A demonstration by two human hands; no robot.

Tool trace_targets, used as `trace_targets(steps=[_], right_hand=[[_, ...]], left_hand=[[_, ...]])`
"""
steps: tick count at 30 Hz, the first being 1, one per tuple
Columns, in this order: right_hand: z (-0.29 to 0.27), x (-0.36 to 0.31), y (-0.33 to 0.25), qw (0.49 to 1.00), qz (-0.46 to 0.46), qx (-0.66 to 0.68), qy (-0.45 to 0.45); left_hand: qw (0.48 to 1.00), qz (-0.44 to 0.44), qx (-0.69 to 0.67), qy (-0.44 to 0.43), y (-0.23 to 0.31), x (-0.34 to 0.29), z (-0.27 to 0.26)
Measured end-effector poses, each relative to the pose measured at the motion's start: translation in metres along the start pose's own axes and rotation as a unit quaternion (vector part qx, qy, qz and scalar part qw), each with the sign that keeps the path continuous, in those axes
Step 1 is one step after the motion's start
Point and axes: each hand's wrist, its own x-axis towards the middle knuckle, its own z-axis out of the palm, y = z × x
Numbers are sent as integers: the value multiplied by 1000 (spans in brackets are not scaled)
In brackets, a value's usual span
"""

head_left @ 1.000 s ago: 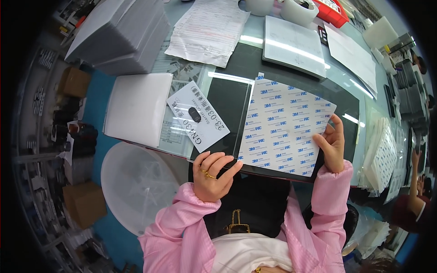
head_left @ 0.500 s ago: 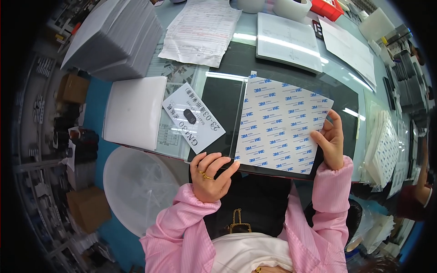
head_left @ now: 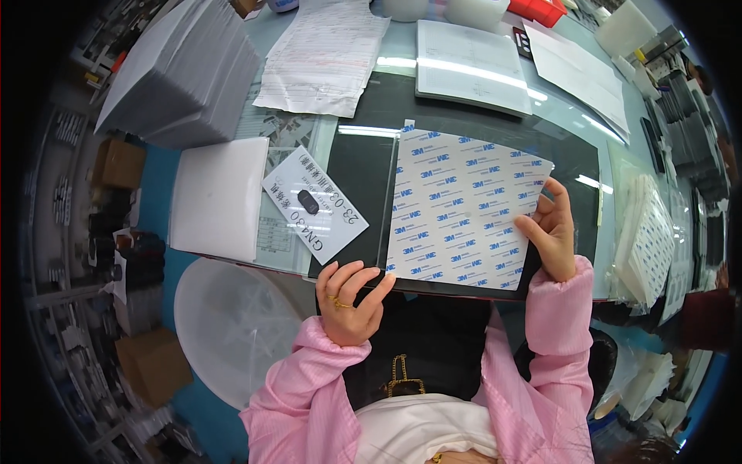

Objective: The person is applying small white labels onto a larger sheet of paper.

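A square white adhesive sheet with blue printed backing lies on a black mat at the table's front. My right hand pinches its right edge between thumb and fingers. At the sheet's near left corner rests the index fingertip of my left hand. That hand's other fingers are spread along the table's front edge, holding nothing visible. Left of the sheet, a white printed card with a small dark picture lies at a slant. A clear strip or ruler-like edge runs along the sheet's left side.
A tall stack of grey-white sheets and a white pad occupy the left. Behind the mat are crumpled papers and a flat stack. Bagged adhesive sheets lie right. Below the left edge stands a translucent bin.
The whole scene sits slightly further left in the picture. Both hands, the adhesive sheet and the card keep nearly the same places relative to each other.
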Motion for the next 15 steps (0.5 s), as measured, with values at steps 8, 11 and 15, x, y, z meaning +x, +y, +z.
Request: trace_targets(steps=[8, 11, 15], right_hand=[[1, -1, -2, 1000, -3, -4, 1], [2, 0, -1, 1000, -6, -4, -2], [1, -1, -3, 1000, -5, 2, -2]], left_hand=[[1000, -11, -1, -8, 1, 0, 0], [1000, -24, -3, -19, 8, 1, -1], [999, -32, 3, -29, 17, 6, 2]])
